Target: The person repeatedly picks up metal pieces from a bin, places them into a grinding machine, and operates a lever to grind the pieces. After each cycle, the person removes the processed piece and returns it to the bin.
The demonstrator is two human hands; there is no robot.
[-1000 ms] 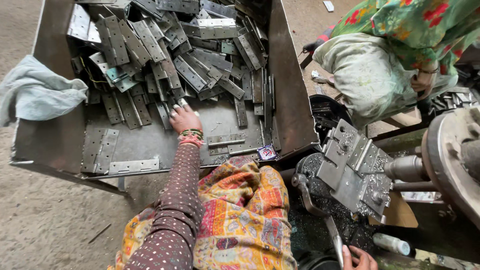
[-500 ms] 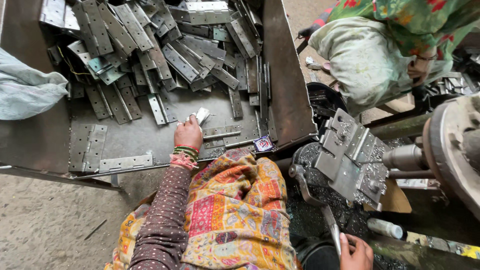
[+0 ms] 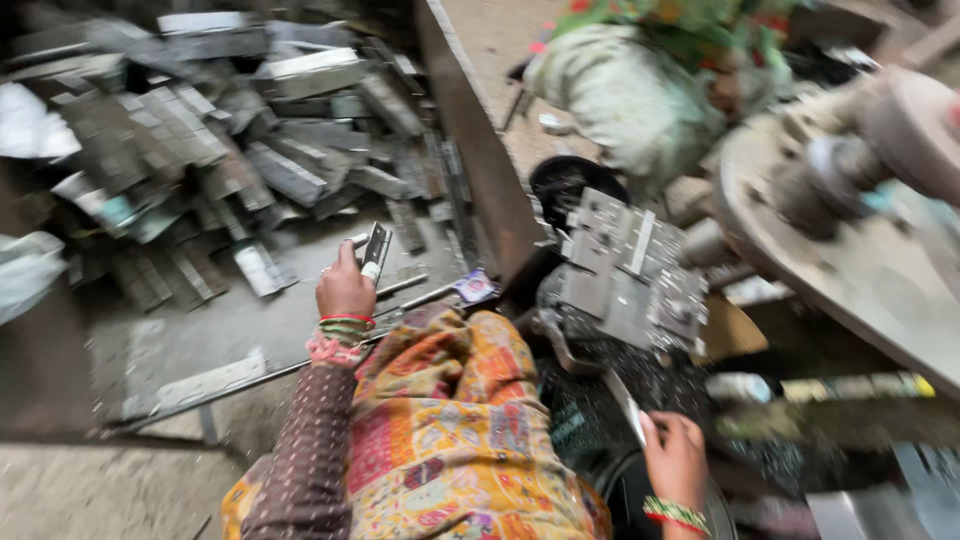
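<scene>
- The left hand (image 3: 345, 290) is closed around a small flat metal plate (image 3: 375, 250), a narrow grey strip with a dull shine, which it holds upright just above the floor of the metal bin (image 3: 470, 150).
- The fingers of that hand are wrapped narrow on the plate's lower end; bangles (image 3: 345, 325) in red and green ring the wrist, above a dark dotted sleeve.
- Behind the plate, deeper in the bin, lies a heap of metal plates (image 3: 250, 140), flat and rectangular, grey and scuffed, piled at all angles.
- The bin has rusty brown sheet walls; a thin rod lies on its floor just beside the left hand.
- To the right of the bin stands a block of steel tooling (image 3: 625, 270), chunky and angular, with a large round wheel (image 3: 850, 200) beyond it.
- The right hand (image 3: 675, 460) sits below the tooling, fingers curled on a slim pale lever (image 3: 625, 400).
- A patterned orange cloth (image 3: 450, 440) covers the lap between the two hands.
</scene>
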